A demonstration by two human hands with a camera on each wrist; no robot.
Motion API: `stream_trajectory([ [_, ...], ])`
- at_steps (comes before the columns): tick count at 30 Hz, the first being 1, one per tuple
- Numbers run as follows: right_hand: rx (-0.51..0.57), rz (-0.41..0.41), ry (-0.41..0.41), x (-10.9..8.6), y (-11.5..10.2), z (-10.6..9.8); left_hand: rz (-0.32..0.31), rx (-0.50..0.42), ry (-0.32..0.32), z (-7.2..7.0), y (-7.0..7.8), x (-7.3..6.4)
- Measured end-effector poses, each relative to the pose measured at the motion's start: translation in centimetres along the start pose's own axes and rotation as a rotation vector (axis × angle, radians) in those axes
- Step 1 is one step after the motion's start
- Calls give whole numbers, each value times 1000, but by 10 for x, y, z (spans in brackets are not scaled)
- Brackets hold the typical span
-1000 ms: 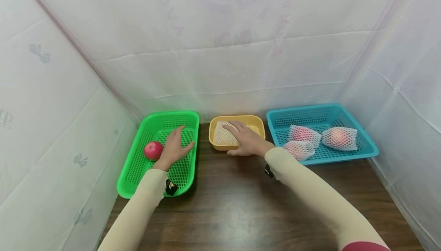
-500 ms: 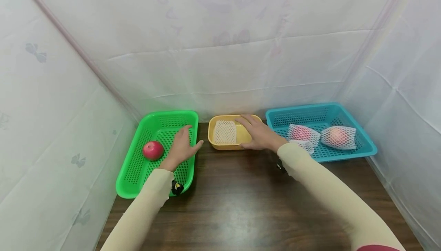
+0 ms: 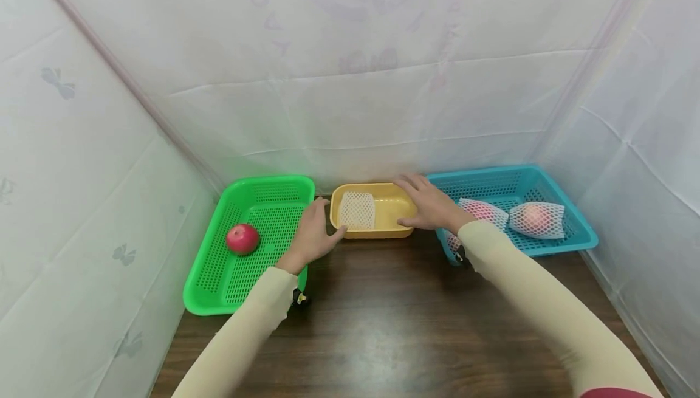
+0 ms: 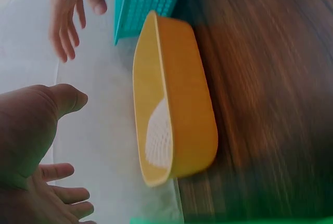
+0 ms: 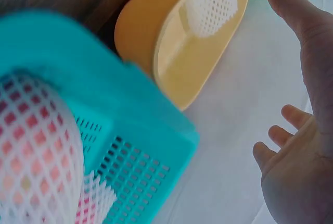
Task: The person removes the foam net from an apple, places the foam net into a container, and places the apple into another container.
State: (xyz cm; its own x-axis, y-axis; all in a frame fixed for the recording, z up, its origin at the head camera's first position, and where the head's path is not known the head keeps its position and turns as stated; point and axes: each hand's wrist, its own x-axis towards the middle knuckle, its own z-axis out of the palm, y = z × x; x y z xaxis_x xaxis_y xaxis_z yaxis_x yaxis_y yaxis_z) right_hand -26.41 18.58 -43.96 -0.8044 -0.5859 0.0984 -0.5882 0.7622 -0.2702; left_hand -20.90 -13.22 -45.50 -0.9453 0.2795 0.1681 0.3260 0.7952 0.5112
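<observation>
A small yellow plastic tub (image 3: 391,212) stands against the back, with a white foam net sleeve (image 3: 357,210) lying flat in its left half. My left hand (image 3: 313,232) hovers by the tub's left end, fingers spread and holding nothing. At the opposite end my right hand (image 3: 432,203) is held with thumb and fingers apart, nothing between them. In the left wrist view both hands appear above the tub (image 4: 187,94), apart from it. The right wrist view shows the right thumb (image 5: 299,13) and fingers clear of the tub's rim.
To the left, a green basket (image 3: 197,282) holds one red apple-like fruit (image 3: 243,239). A blue basket (image 3: 587,237) on the right contains several net-wrapped fruits (image 3: 536,220), one partly hidden by my right arm. White sheeting (image 3: 350,112) rises behind and at both sides of the brown table (image 3: 372,325).
My right hand has moved right, off the net sleeve, to the tub's right end. My left hand has moved right, from over the green basket to the tub's left end.
</observation>
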Motion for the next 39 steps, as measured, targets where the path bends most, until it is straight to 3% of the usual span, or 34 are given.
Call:
stream_trajectory([
  [5,-29,34,9,-5,14,-10,40,-8,15,15,16,5],
  [12,-30,77,-5,-11,29,-23,36,-26,-51,36,41,7],
  [19,-16,134,9,-17,47,-29,84,-75,-63,56,60,6],
  [31,-20,200,69,-32,83,-32,102,-124,-93,83,90,8],
  [39,-20,248,49,-40,99,-47,128,-154,-118,104,115,13],
])
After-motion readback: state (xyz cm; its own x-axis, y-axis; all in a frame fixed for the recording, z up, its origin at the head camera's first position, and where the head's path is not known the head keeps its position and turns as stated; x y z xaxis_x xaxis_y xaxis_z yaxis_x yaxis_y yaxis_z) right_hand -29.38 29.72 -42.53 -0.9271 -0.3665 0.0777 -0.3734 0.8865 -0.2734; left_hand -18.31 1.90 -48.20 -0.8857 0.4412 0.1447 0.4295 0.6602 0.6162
